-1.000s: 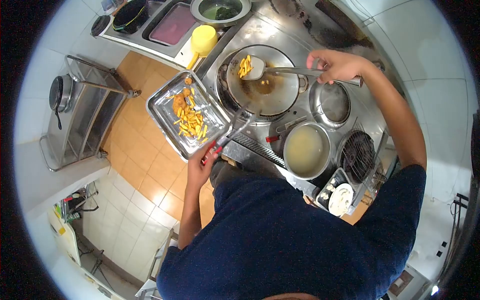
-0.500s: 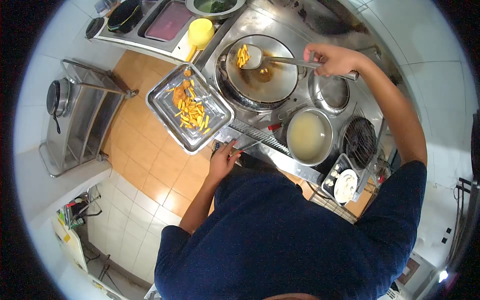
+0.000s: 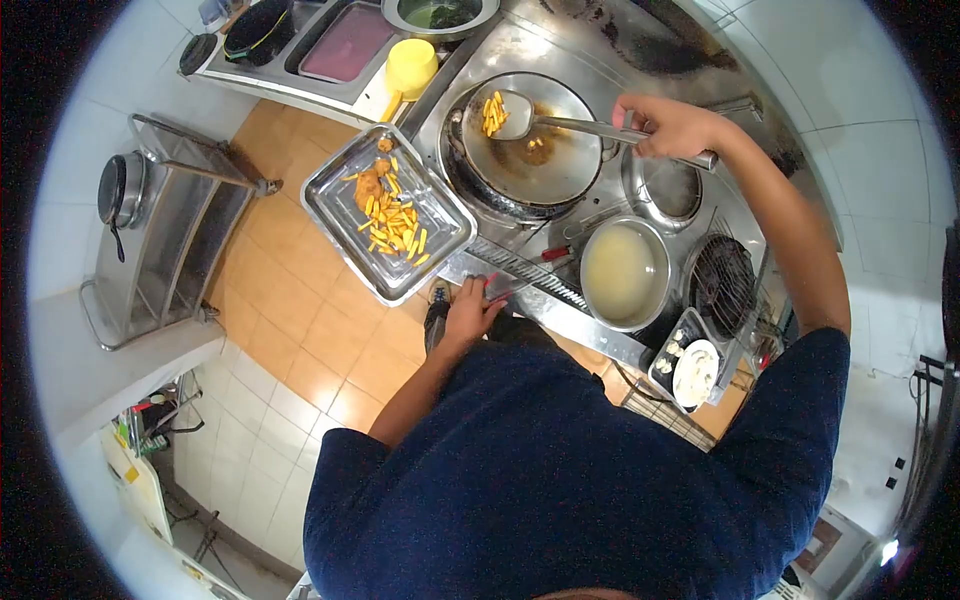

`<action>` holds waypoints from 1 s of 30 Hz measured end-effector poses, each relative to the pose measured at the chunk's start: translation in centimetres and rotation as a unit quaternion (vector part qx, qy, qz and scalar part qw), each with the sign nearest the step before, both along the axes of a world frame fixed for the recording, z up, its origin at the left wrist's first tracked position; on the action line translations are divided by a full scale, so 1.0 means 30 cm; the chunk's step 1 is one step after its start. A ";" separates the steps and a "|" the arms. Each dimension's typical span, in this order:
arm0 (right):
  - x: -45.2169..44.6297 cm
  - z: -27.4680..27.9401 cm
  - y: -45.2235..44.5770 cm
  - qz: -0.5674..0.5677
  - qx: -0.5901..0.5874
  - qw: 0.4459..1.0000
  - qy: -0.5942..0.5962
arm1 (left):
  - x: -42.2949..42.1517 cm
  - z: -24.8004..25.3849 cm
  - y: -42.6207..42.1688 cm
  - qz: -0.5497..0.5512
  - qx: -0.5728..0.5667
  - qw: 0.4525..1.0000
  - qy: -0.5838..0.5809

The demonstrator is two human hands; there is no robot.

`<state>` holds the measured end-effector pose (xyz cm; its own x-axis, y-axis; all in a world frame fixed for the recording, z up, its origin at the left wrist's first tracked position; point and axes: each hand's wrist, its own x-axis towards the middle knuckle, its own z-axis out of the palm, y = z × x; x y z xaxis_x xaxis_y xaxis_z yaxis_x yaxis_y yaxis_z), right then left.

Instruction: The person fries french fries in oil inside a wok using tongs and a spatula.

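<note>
My right hand (image 3: 672, 128) is closed around the long metal handle of a ladle (image 3: 600, 129). The ladle's head is over the wok (image 3: 560, 178) and carries several fries (image 3: 494, 114). A few small bits lie in brown oil at the wok's bottom. At the stove's front edge, my left hand (image 3: 470, 312) has its fingers curled on a thin metal tool with red grips (image 3: 492, 290), mostly hidden. Left of the wok, a steel tray (image 3: 447, 222) holds fries and browned fried pieces (image 3: 370, 186).
A pot of cloudy yellowish liquid (image 3: 625, 273) and a lidded pan (image 3: 668, 187) stand right of the wok. Beyond are a wire grill (image 3: 722, 285) and a black tray with a white bowl (image 3: 694, 372). A yellow dipper (image 3: 411, 66) sits by the sink. At left stands a metal cart (image 3: 190, 225).
The whole view has shifted slightly right. My left hand has moved a little right along the stove's edge. My right hand still holds the ladle with fries over the wok.
</note>
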<state>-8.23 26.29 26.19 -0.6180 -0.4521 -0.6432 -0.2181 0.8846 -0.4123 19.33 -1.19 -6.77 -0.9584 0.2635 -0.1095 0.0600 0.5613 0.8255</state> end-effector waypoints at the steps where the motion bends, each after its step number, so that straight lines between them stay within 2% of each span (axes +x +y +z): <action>1: 0.002 -0.001 0.000 -0.007 0.002 1.000 -0.003 | 0.004 0.006 -0.001 0.004 0.004 1.000 -0.006; 4: 0.006 -0.007 0.004 -0.024 0.004 1.000 -0.017 | 0.012 0.019 -0.009 0.022 -0.027 0.999 -0.012; 7: 0.000 -0.014 0.014 -0.031 -0.005 0.999 -0.020 | 0.027 0.036 -0.074 0.044 -0.059 0.990 0.124; 9: 0.004 -0.034 0.030 -0.026 -0.018 0.999 -0.012 | 0.050 0.072 -0.151 0.107 -0.053 0.978 0.170; 11: 0.006 -0.044 0.041 -0.015 -0.007 1.000 0.007 | 0.054 0.092 -0.257 0.234 -0.057 0.946 0.215; 13: 0.008 -0.052 0.050 -0.001 -0.001 1.000 0.022 | 0.008 0.068 -0.340 0.386 -0.149 0.860 0.298; 14: 0.006 -0.056 0.060 0.006 -0.001 1.000 0.030 | -0.023 0.053 -0.377 0.424 0.006 0.887 0.185; 15: 0.004 -0.060 0.064 0.013 -0.001 0.999 0.039 | -0.061 0.029 -0.412 0.445 0.161 0.879 0.066; 16: 0.001 -0.059 0.061 0.013 0.005 0.999 0.035 | -0.100 0.004 -0.449 0.448 0.311 0.836 -0.054; 18: -0.002 -0.050 0.064 0.008 0.021 0.999 0.029 | -0.161 -0.081 -0.541 0.405 0.329 0.846 -0.112; 21: -0.036 -0.109 0.137 0.171 -0.028 0.970 0.169 | -0.206 -0.077 -0.574 0.364 0.335 0.855 -0.158; 23: -0.063 -0.072 0.118 0.093 0.014 0.995 0.044 | -0.205 -0.080 -0.590 0.352 0.344 0.852 -0.180; 24: -0.070 -0.044 0.090 0.054 0.034 0.998 -0.019 | -0.198 -0.110 -0.592 0.364 0.325 0.860 -0.151; 25: -0.077 -0.036 0.089 0.049 -0.025 0.998 -0.019 | -0.201 -0.139 -0.585 0.374 0.306 0.867 -0.121; 26: -0.095 -0.031 0.088 0.060 -0.011 0.998 -0.012 | -0.202 -0.165 -0.581 0.384 0.287 0.873 -0.093; 27: -0.126 -0.026 0.088 0.071 0.003 0.997 -0.004 | -0.197 -0.072 -0.561 0.391 0.306 0.857 -0.136; 30: -0.207 -0.002 0.065 0.105 0.091 0.990 -0.020 | -0.174 -0.128 -0.548 0.384 0.297 0.858 -0.168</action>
<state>-14.45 28.23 26.15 -0.4953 -0.4423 -0.7477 -0.3909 0.8821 -0.2629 14.10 -17.65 -10.60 -0.8148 -0.3276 -0.4784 -0.4364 -0.1968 0.8780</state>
